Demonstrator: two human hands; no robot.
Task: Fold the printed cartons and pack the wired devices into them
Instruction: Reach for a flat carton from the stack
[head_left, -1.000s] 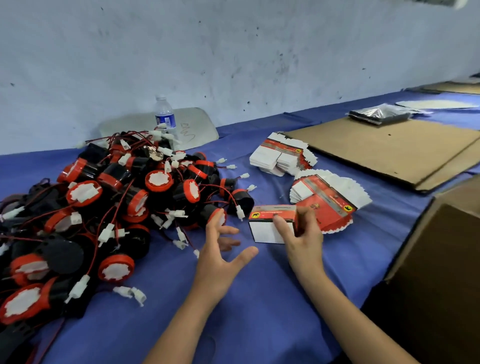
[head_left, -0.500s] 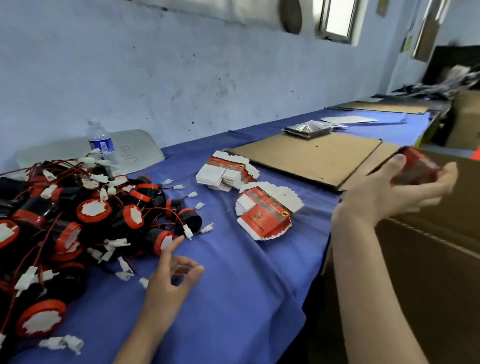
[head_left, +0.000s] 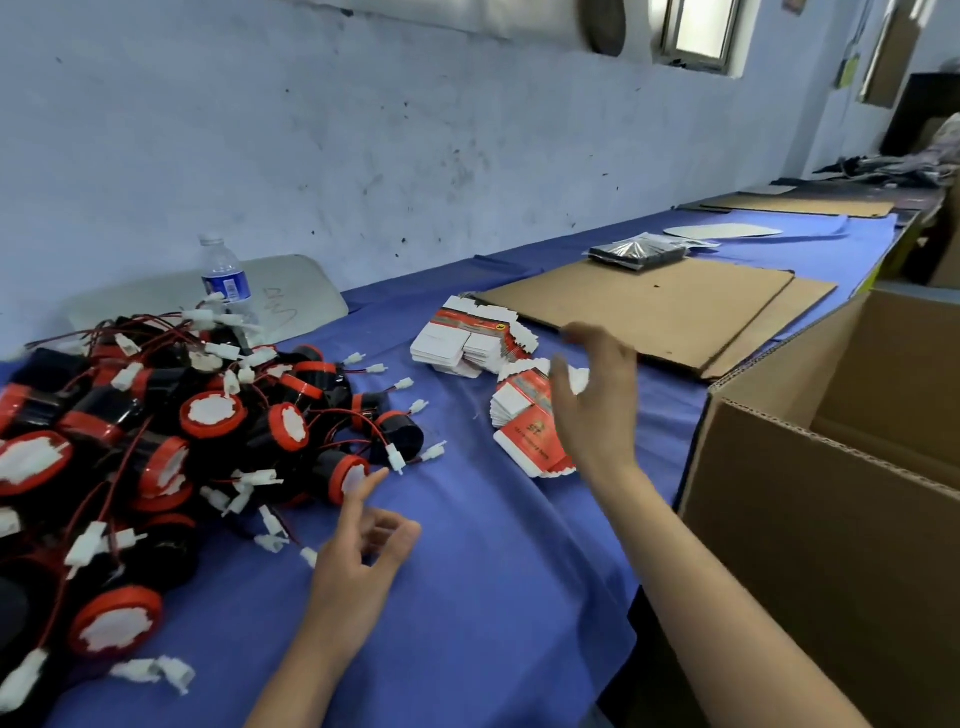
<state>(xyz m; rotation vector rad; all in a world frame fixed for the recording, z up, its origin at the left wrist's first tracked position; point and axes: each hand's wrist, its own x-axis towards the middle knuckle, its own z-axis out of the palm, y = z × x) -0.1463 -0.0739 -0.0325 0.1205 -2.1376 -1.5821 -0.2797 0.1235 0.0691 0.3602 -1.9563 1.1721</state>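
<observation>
Cartons (head_left: 522, 439) flat on blue cloth (head_left: 493, 597) by scuffed wall (head_left: 415, 130); L hand (head_left: 358, 561), R hand (head_left: 597, 410) loose, prob. empty.

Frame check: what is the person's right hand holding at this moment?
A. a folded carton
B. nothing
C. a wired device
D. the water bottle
B: the right hand is in the air with its fingers spread and nothing in them, in front of the nearer stack of flat cartons.
</observation>
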